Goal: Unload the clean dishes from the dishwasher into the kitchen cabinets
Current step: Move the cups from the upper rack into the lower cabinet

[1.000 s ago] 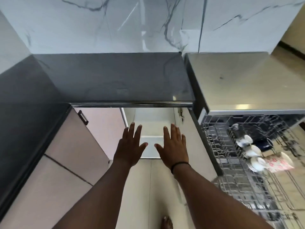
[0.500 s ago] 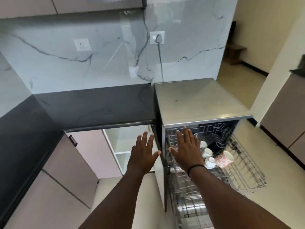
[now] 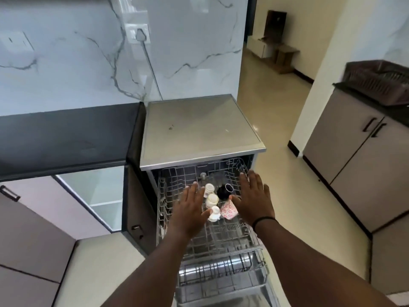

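1. dishwasher stands open, its upper rack pulled out
2. left hand and right hand hover flat, fingers spread, empty
3. white cups sit between them; best curl round one cup, lift straight up off the prongs

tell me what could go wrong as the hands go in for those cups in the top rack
1. The white cups stand close together in the rack, with a patterned cup and a dark cup beside them. The open left hand and right hand hover on either side, so grabbing one may knock its neighbours.
2. The cups may still be wet and could slip.
3. The lower rack juts out near the legs, a possible bump.
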